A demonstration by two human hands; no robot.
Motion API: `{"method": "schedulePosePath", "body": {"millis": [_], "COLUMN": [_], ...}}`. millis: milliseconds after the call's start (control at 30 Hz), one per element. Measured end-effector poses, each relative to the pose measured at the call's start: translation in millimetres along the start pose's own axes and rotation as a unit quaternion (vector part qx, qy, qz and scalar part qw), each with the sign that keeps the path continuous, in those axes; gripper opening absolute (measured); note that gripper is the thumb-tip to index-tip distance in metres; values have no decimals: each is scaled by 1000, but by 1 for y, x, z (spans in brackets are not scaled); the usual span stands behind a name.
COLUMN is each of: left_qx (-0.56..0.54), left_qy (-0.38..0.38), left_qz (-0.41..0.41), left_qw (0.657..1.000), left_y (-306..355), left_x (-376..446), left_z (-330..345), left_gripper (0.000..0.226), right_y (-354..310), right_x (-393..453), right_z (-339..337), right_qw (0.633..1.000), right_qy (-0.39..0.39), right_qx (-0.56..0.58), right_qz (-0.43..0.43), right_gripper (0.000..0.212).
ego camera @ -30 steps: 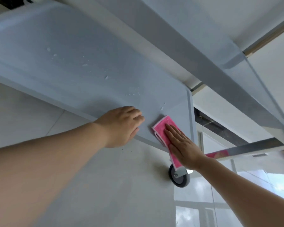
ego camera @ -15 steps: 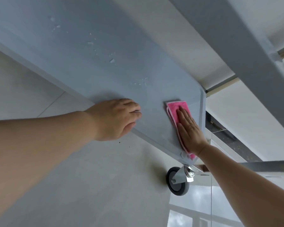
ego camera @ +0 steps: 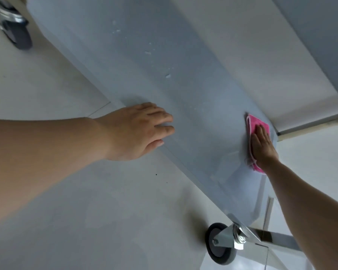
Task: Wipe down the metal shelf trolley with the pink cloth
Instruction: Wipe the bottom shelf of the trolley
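**A:** Trolley shelf point(ego camera: 183, 45) question: where's your cloth at right now? Looks to me like your right hand point(ego camera: 261, 145) has it pinned flat, fingers straight, palm pressing the pink cloth point(ego camera: 257, 123) onto the bottom shelf right by the far rounded corner.

**B:** Yep, and your left hand point(ego camera: 137, 131) isn't holding anything, just resting on the near edge of the shelf with loosely bent fingers, thumb hanging over the lip. I'd guess it's steadying the trolley so it doesn't roll.

**A:** So you're mid-wipe on that lower shelf, I reckon. Those water droplets point(ego camera: 168, 75) further along toward the middle look untouched, so my guess is your next pass should drag the cloth back that way, keeping the palm flat and the other hand braced.

**B:** Surface is smooth grey-blue metal with a raised rim. Another shelf sits above it at top right. Below you there's a pale tiled floor, one caster wheel point(ego camera: 220, 243) under the near corner and a second wheel point(ego camera: 18, 34) at the top left.
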State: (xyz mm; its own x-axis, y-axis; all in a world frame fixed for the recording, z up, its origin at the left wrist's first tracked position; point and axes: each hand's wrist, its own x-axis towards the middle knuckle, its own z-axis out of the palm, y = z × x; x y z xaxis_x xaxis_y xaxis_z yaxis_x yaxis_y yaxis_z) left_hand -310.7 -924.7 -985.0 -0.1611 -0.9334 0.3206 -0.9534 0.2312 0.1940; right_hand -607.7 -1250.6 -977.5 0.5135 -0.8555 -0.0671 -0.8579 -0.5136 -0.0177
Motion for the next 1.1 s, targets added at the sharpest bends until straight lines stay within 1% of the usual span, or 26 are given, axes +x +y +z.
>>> {"method": "schedulePosePath", "body": {"millis": [133,300,333,433,500,567,600,733,800,900,967,1100], "left_qx": [-1,-53,-57,-61,-60,-62,-65,-53,-30,-12,-3,-49], "left_qy": [-13,-20,-19,-16,-14,-20,-25,-42,-50,-61,-68,-69], "left_qz": [-16,-30,-30,-32,-27,-22,-21,-16,-9,0,11,25], "left_qw": [1000,998,998,998,998,998,997,998,998,998,998,996], "left_y": [-2,-4,-4,-4,-5,-7,-7,-8,-9,-9,-9,-13], "left_x": [-11,-12,-12,-12,-11,-11,-11,-11,-12,-12,-10,-10], "left_z": [4,12,12,12,13,13,13,9,7,4,2,5], "left_gripper": [47,47,46,44,43,42,41,42,43,50,51,49], "right_y": [9,10,11,17,14,1,-7,-46,-67,-107,-131,-179], "right_x": [23,51,55,61,57,48,43,6,-20,-62,-88,-126], "right_z": [-2,-4,-5,-5,-4,-3,-1,6,10,11,10,6], "right_qw": [1000,999,997,984,985,994,997,996,996,996,996,991], "right_qy": [-7,-22,-35,-63,-70,-64,-52,-17,-4,-7,-25,-56], "right_qx": [-26,-44,-71,-164,-154,-91,-64,-34,-21,-11,-11,-11], "right_qz": [3,23,16,-40,-39,-8,-7,-76,-91,-87,-91,-118], "right_gripper": [50,50,50,53,53,51,51,48,49,56,55,57]}}
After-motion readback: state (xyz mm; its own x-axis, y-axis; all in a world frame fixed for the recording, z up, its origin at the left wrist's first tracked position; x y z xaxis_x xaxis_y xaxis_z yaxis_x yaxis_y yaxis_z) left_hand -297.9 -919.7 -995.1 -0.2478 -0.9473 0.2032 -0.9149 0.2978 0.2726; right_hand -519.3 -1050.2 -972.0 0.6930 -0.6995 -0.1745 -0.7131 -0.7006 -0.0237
